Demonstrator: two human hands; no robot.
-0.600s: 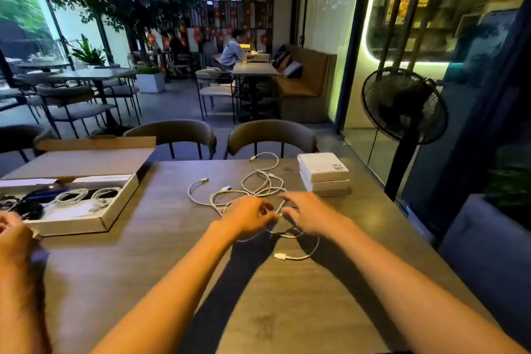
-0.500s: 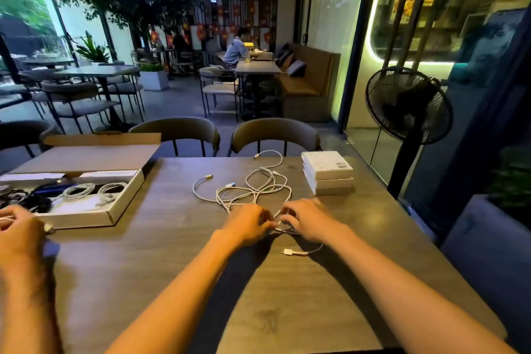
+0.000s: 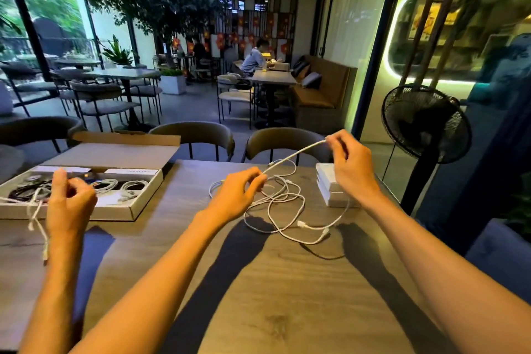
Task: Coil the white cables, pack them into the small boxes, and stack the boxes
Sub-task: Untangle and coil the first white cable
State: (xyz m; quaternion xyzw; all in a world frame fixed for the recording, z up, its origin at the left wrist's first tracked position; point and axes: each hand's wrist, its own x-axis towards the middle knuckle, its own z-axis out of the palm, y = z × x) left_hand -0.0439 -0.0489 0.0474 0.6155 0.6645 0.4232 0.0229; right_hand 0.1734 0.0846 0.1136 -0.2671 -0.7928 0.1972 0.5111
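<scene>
White cable (image 3: pixel 296 154) runs taut at centre frame, pinched between left hand (image 3: pixel 238 195) and right hand (image 3: pixel 352 165), above the loose tangle (image 3: pixel 281 204) on the table (image 3: pixel 258 282); light, limp, best gripped near its plug ends

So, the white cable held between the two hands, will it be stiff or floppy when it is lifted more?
Probably floppy: the white cable runs nearly straight only between the left hand and right hand; the rest sags in loose loops on the table. Likely light, and those loops may drag or tangle.
</scene>
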